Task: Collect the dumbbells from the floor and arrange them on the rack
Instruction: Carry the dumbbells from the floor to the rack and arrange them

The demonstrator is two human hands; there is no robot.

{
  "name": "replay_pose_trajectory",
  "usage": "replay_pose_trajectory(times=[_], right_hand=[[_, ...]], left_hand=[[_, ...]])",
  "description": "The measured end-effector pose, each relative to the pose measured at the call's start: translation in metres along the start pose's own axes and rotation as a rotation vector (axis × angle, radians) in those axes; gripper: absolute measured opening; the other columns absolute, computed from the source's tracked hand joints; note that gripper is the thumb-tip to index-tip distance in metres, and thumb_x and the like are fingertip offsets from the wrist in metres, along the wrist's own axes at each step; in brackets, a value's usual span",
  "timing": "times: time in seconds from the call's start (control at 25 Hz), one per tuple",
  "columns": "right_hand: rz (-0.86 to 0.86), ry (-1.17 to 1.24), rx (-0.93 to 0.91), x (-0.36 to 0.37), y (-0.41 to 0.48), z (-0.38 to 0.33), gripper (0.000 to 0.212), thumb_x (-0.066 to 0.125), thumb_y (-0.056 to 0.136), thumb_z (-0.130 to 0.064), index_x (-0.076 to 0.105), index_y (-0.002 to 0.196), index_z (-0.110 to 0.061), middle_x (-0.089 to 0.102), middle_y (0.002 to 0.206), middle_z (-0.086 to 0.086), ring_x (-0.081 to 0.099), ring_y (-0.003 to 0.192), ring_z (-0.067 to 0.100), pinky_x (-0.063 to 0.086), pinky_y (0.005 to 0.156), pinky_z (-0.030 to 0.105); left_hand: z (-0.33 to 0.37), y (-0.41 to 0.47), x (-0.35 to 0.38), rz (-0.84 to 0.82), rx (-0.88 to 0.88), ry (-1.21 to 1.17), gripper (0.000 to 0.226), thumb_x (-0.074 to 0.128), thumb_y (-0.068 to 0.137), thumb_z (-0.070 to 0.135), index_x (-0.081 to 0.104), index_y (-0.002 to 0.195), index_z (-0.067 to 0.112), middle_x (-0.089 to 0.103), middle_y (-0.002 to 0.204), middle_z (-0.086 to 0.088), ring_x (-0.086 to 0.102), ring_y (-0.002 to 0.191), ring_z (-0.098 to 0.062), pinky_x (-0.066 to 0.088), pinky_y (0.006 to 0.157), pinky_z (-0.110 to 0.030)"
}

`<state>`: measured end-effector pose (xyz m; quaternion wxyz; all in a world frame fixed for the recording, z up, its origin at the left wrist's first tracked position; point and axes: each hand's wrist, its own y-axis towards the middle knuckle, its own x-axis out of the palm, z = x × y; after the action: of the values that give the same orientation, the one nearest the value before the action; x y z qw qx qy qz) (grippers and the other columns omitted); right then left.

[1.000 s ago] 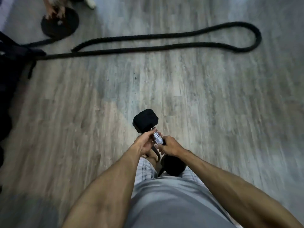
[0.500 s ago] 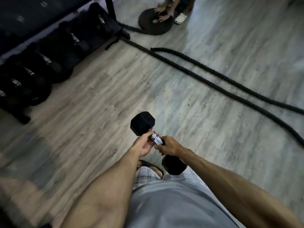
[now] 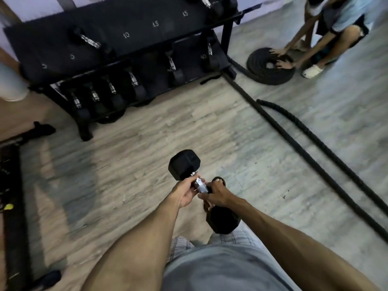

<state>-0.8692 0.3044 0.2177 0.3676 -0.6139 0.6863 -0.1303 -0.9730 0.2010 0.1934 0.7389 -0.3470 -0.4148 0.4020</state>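
Dumbbell (image 3: 200, 184) gripped by both hands, rack (image 3: 117, 38) ahead

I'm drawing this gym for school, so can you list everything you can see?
Hex-headed rubber dumbbell with chrome handle: one, black and silver, held mid-frame.
Two-shelf metal rack: one, black, upper left.
Racked dumbbells: several, black with silver handles, mostly lower shelf.
Thick braided battle rope: one, black, floor at right, end coiled top right.
Crouching person: one, pale blue top, top right, hands on coil.
Plank floor: one, grey-brown, underneath.
Left hand: one, grips handle's far end.
Right hand: one, grips handle's near end.
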Motion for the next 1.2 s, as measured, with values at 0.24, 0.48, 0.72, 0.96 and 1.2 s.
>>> replay_pose_trajectory(times=[0.24, 0.48, 0.72, 0.96, 1.2], right_hand=[[-0.136, -0.034, -0.083, -0.1, 0.109, -0.046, 0.009, 0.062, 0.089, -0.008, 0.062, 0.094, -0.001, 0.063, 0.067, 0.013, 0.056, 0.041, 0.008, 0.052, 0.053, 0.028], [-0.204, -0.117, -0.118, -0.19, 0.201, -0.092, 0.009, 0.066, 0.086, -0.012, 0.062, 0.091, -0.005, 0.065, 0.066, 0.01, 0.059, 0.047, 0.014, 0.053, 0.054, 0.03], [-0.224, -0.154, -0.116, -0.243, 0.297, -0.13, 0.016, 0.069, 0.082, -0.02, 0.07, 0.083, -0.005, 0.074, 0.076, 0.01, 0.07, 0.065, 0.016, 0.057, 0.069, 0.033], [-0.233, -0.26, -0.08, -0.29, 0.412, -0.191, 0.015, 0.069, 0.086, -0.025, 0.064, 0.075, -0.016, 0.066, 0.069, 0.001, 0.061, 0.057, 0.0, 0.043, 0.059, 0.014], [-0.191, -0.194, -0.078, -0.342, 0.523, -0.277, 0.016, 0.067, 0.085, -0.02, 0.066, 0.09, -0.005, 0.074, 0.077, 0.013, 0.071, 0.063, 0.019, 0.058, 0.066, 0.03]], left_hand=[[0.108, 0.055, 0.056, 0.13, 0.064, -0.088, 0.015, 0.057, 0.095, 0.021, 0.062, 0.086, 0.01, 0.065, 0.087, -0.011, 0.068, 0.068, -0.016, 0.057, 0.059, -0.024], [0.205, 0.106, 0.104, 0.191, 0.114, -0.185, 0.015, 0.058, 0.095, 0.02, 0.061, 0.085, 0.01, 0.066, 0.084, -0.009, 0.068, 0.071, -0.018, 0.056, 0.063, -0.027], [0.297, 0.174, 0.116, 0.187, 0.079, -0.233, 0.015, 0.061, 0.094, 0.019, 0.062, 0.084, 0.007, 0.069, 0.076, -0.009, 0.07, 0.058, -0.016, 0.058, 0.052, -0.025], [0.404, 0.264, 0.115, 0.245, 0.106, -0.137, 0.013, 0.069, 0.089, 0.019, 0.066, 0.083, 0.007, 0.071, 0.069, -0.006, 0.067, 0.07, -0.022, 0.054, 0.073, -0.036], [0.555, 0.323, 0.12, 0.235, 0.167, 0.035, 0.005, 0.069, 0.088, 0.017, 0.066, 0.087, 0.013, 0.071, 0.078, -0.005, 0.069, 0.063, -0.01, 0.054, 0.06, -0.023]])
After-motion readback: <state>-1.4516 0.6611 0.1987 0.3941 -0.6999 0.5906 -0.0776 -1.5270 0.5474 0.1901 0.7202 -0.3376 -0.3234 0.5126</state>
